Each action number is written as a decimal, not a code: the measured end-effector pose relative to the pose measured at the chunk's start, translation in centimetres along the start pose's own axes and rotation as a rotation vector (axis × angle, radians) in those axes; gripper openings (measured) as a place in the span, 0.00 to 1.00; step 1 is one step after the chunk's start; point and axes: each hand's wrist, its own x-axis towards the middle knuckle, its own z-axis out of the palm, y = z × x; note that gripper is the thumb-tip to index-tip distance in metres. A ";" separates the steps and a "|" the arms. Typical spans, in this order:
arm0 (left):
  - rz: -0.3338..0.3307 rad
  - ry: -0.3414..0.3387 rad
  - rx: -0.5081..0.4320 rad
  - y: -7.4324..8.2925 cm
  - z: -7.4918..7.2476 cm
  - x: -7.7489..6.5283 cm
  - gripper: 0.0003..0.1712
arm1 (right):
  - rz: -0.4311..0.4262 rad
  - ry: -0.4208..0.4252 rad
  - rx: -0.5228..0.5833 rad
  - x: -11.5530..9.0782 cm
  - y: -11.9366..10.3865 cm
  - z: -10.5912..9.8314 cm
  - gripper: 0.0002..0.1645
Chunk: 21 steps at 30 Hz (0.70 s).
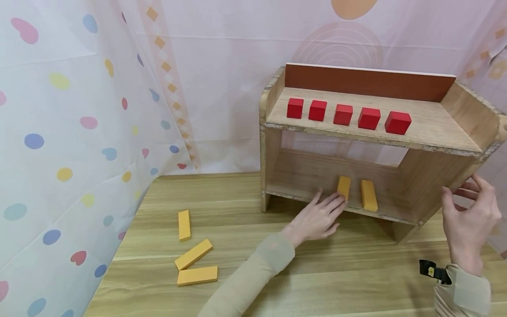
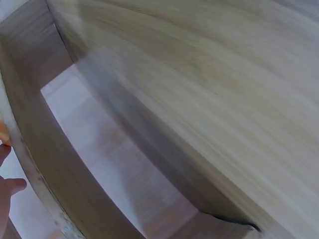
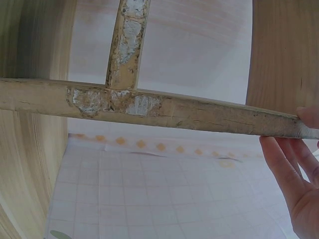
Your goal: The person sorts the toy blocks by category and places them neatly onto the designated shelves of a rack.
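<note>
My left hand (image 1: pixel 317 218) reaches to the front edge of the lower shelf. Its fingertips touch the near end of a yellow block (image 1: pixel 344 186) lying on that shelf, while the thumb stays apart below. In the left wrist view only part of this hand (image 2: pixel 5 194) shows, at the left edge. Another yellow block (image 1: pixel 369 195) lies just to the right. On the right side, my right hand (image 1: pixel 473 215) grips the side panel of the wooden shelf unit (image 1: pixel 439 182), with the panel (image 3: pixel 209 117) between thumb and fingers in the right wrist view.
Several red cubes (image 1: pixel 343 115) stand in a row on the unit's upper shelf. On the left of the wooden table (image 1: pixel 253 255) lie three yellow blocks (image 1: pixel 197 275). Patterned cloth (image 1: pixel 222 88) hangs behind and at the sides.
</note>
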 end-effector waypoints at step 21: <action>0.028 -0.025 0.008 0.5 -0.3 0.3 0.35 | -0.003 -0.011 -0.004 0.0 0.1 0.0 0.26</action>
